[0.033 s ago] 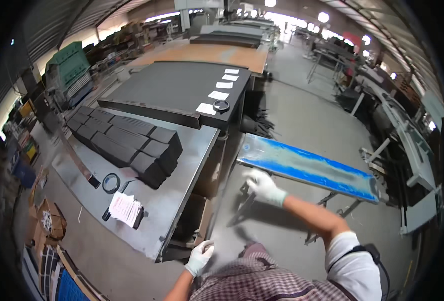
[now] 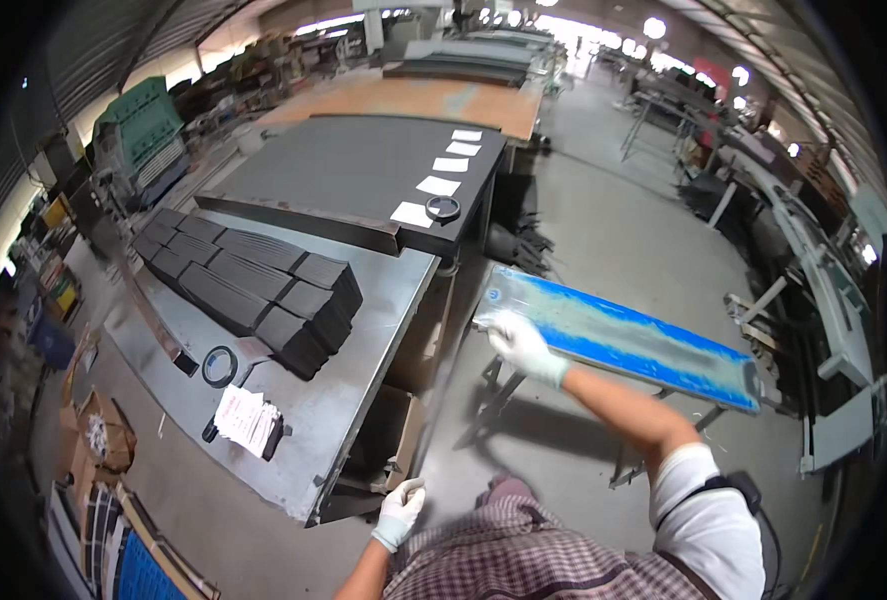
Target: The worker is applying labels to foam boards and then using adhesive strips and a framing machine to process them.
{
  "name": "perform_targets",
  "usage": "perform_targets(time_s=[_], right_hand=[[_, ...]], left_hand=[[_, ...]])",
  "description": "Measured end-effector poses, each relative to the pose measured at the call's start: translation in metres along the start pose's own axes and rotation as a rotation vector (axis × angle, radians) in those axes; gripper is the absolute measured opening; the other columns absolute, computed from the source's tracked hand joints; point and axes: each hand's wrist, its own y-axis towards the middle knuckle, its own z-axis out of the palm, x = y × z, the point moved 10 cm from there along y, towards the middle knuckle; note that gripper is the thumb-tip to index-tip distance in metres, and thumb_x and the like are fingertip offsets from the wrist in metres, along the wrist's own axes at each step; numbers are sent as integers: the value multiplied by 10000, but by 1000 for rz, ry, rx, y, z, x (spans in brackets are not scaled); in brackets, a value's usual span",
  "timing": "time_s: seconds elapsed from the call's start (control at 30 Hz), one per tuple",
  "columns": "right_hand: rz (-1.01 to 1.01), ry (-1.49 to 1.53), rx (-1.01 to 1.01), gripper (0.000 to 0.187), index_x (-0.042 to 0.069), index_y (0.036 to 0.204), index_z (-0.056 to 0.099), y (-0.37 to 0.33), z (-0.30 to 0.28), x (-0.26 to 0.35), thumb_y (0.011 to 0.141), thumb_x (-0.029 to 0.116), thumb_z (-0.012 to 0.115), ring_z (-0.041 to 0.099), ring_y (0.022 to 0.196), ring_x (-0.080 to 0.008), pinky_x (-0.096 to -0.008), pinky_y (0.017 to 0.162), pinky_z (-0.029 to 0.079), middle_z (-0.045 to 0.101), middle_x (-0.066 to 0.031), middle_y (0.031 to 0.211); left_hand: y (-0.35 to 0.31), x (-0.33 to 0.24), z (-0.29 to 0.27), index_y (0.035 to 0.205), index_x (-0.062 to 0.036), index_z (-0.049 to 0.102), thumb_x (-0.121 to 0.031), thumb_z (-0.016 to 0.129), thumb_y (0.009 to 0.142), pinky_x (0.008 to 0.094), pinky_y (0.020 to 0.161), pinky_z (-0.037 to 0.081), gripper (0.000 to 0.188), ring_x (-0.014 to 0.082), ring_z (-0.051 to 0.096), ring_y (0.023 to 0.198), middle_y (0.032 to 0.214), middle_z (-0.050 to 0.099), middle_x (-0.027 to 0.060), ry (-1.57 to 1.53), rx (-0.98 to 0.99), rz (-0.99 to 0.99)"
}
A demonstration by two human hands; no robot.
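My right hand [image 2: 523, 346], in a white glove, is over the near left end of a long blue bench top [image 2: 643, 335] with a worn greyish middle. Its fingers are curled together, and whatever may be in them is hidden; I cannot tell whether it touches the bench. My left hand [image 2: 400, 508], also gloved, hangs low beside the near corner of the metal table [image 2: 363, 365]. Its fingers are curled in, with nothing visible in them. On that table lie stacked bundles of dark strips [image 2: 253, 285], a roll of black tape [image 2: 220, 366] and a pile of white labels [image 2: 247, 420].
Beyond the metal table stands a dark sheet stack [image 2: 333, 170] with white papers [image 2: 439, 186] and another tape roll [image 2: 442, 208] on it. A cardboard box [image 2: 403, 430] sits under the table edge. Machine frames [image 2: 803, 280] line the right side.
My right hand has shifted slightly right and down, and its fingers look more closed. My left hand stays nearly where it was. The view has tilted a little.
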Motion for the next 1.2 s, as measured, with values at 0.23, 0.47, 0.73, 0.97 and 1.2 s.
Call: perform_targets(time_s=[0.23, 0.47, 0.73, 0.97, 1.2], right_hand=[[-176, -361, -27, 364, 134, 1123, 654, 239, -8, -105, 763, 80, 654, 566, 1060, -337, -446, 871, 493, 596, -116, 1090], [-439, -468, 70, 148, 123, 845, 671, 280, 9, -131, 703, 117, 714, 536, 1127, -315, -436, 1018, 398, 599, -105, 1111], [-400, 102, 278, 230, 76, 1009, 649, 168, -59, -19, 783, 79, 694, 638, 969, -275, -550, 1127, 323, 655, -108, 928], [-119, 365, 407, 375, 15, 1198, 613, 132, -80, -57, 842, 128, 632, 647, 883, -358, -452, 862, 490, 649, -188, 922], [293, 118, 367, 226, 110, 1104, 681, 68, -127, -194, 925, 151, 550, 688, 814, -333, -420, 722, 546, 702, -156, 936]], left_hand=[[20, -39, 49, 1252, 15, 602, -165, 635, 952, 264, 930, 490, 351, 121, 631, 1052, 1136, 683, 84, -9, -131, -76], [97, -79, 65, 1247, 12, 601, -151, 628, 958, 261, 894, 495, 333, 113, 625, 985, 1135, 671, 57, -113, -171, -30], [229, -339, 72, 1489, -3, 217, 158, 648, 784, 228, 851, 498, 842, 114, 574, 920, 1117, 531, 68, -114, -432, 609], [242, -364, 123, 997, -50, 634, 51, 726, 791, 262, 790, 492, 247, 130, 596, 882, 1014, 579, 32, -144, -335, 527], [265, -384, 194, 1008, -23, 659, -73, 739, 790, 363, 800, 509, 238, 278, 648, 859, 971, 660, 124, 434, -186, 638]])
